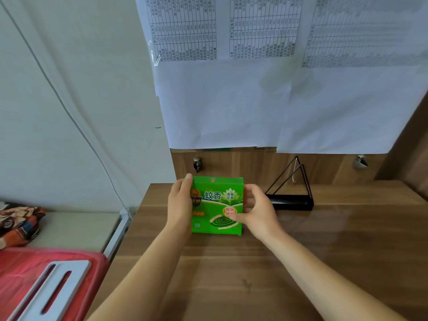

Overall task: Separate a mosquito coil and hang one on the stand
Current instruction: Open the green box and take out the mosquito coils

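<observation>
Left hand (179,202) grips left edge of green box (217,205), fingers wrapped over top corner. Box closed, upright on wooden desk (254,262). Right hand (257,209) clasps right edge. Black wire stand (291,193) just beside, right.

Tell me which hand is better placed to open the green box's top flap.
Probably the left hand: its fingertips already sit at the green box top corner, while the right hand grips lower on the side.

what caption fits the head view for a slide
Both hands, left and right, hold a closed green mosquito coil box upright on the wooden desk, beside the black wire stand.
</observation>
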Available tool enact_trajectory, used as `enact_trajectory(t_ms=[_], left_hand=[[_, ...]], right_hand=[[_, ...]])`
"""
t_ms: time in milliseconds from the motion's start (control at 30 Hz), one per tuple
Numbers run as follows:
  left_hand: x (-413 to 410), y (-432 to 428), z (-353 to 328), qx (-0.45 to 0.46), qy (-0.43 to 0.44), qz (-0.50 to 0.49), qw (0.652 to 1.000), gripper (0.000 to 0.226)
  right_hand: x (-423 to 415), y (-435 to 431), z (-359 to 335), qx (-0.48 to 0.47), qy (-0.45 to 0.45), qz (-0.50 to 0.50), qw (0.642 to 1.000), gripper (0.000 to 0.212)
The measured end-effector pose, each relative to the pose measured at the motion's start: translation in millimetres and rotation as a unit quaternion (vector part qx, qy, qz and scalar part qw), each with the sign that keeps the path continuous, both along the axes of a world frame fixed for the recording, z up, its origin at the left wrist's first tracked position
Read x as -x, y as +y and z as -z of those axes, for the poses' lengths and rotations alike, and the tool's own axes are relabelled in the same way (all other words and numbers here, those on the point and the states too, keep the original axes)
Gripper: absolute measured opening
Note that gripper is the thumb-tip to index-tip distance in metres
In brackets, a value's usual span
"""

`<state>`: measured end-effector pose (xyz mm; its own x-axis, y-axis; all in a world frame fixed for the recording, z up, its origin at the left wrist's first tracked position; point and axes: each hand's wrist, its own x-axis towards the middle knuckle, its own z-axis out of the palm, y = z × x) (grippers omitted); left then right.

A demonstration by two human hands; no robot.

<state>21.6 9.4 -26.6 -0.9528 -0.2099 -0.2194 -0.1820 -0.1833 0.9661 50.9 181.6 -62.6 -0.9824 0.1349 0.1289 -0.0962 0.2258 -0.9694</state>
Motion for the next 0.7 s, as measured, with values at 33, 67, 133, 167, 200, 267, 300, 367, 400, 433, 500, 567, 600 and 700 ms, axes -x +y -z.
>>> enact_trajectory(t_ms=[33,67,133,167,200,267,300,367,400,433,500,567,600,700], left_hand=[[-1,1,0,-0.004,0.008,0.001,1.0,0.027],[-3,1,-1,-0.008,0.015,0.004,1.0,0.025],[-4,1,-1,-0.012,0.022,0.016,1.0,0.022],[-5,1,-2,-0.011,0.022,0.024,0.999,0.023],[-6,3,-3,-0.005,0.025,0.031,0.999,0.023],[-7,7,-5,0.026,0.025,0.026,0.999,0.024],[-7,10,-8,0.052,0.016,0.01,0.998,0.032],[-12,17,-16,0.094,-0.009,-0.021,0.995,0.059],[-15,22,-19,0.11,-0.02,-0.022,0.994,0.07],[-19,28,-22,0.124,-0.025,-0.013,0.992,0.079],[-29,38,-26,0.135,-0.023,0.016,0.99,0.095],[-37,47,-29,0.117,-0.014,0.049,0.992,0.105],[-39,50,-30,0.107,-0.009,0.07,0.992,0.109],[-44,54,-32,0.122,0.0,0.107,0.987,0.098]], right_hand=[[-1,1,-1,0.003,0.001,-0.002,1.0,0.057],[-2,2,-2,0.008,0.002,-0.005,1.0,0.056],[-5,4,-4,0.013,0.005,-0.011,1.0,0.055],[-6,5,-5,0.011,0.006,-0.011,1.0,0.054],[-8,5,-5,0.004,0.008,-0.008,1.0,0.053],[-10,4,-4,-0.009,0.016,0.008,1.0,0.051],[-11,3,-3,-0.009,0.021,0.019,1.0,0.05],[-13,-1,-2,0.001,0.029,0.041,0.999,0.049],[-14,-4,-1,0.006,0.035,0.051,0.998,0.048],[-15,-7,-1,0.006,0.043,0.06,0.997,0.047],[-19,-15,0,-0.014,0.063,0.077,0.995,0.044],[-23,-24,0,-0.051,0.085,0.091,0.991,0.044],[-25,-27,1,-0.063,0.093,0.088,0.99,0.046],[-27,-34,2,-0.062,0.083,0.05,0.993,0.057]])
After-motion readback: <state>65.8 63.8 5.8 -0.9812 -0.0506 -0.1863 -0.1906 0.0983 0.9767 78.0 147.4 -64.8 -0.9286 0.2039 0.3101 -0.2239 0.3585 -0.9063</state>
